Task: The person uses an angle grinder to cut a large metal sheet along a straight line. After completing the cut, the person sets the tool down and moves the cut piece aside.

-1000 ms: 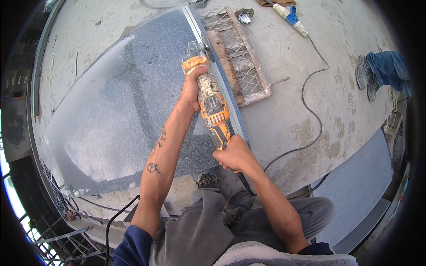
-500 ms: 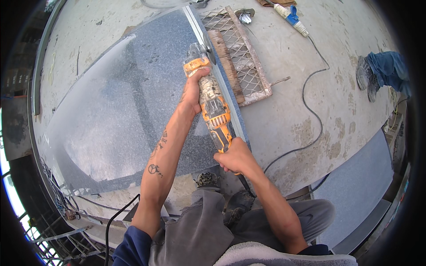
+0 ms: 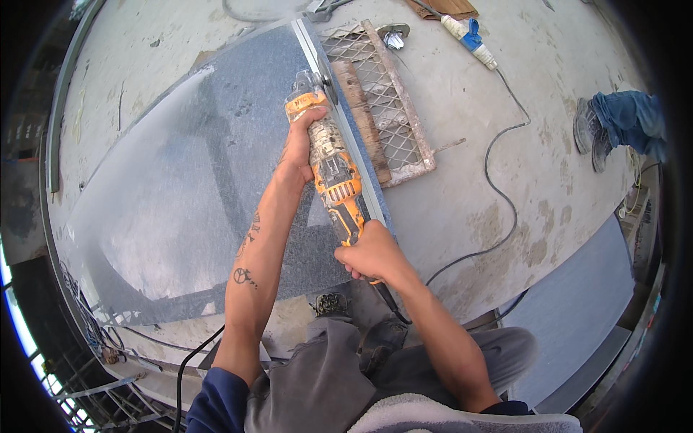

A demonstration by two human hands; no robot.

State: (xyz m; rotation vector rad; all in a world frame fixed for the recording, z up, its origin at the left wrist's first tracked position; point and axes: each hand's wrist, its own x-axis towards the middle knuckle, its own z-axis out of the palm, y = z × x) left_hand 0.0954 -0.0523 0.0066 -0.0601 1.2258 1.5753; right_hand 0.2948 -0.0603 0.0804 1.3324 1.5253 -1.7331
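An orange, dust-caked angle grinder [image 3: 328, 144] lies in both my hands, held lengthwise over a grey speckled stone slab [image 3: 166, 209]. My left hand [image 3: 297, 151] wraps round its front body, just behind the orange collar. Farther back, my right hand [image 3: 372, 252] is closed on the rear handle, where the cable comes out. The thin cutting disc [image 3: 330, 88] stands on edge at the grinder's far end, against a long metal guide rail [image 3: 309, 49] near the slab's right edge. Whether the disc bites into the stone I cannot tell.
Right of the slab lie a rusty mesh frame [image 3: 393, 108] and a wooden board [image 3: 361, 115]. A black cable [image 3: 514, 209] winds over the concrete from a blue-and-white connector [image 3: 471, 40]. Another person's shoes [image 3: 593, 137] stand at far right, above a second slab [image 3: 570, 317].
The grinder, with both hands on it, has slid slightly farther from me along the rail. The whole view has shifted a little, so surrounding things sit lower and more to the left.
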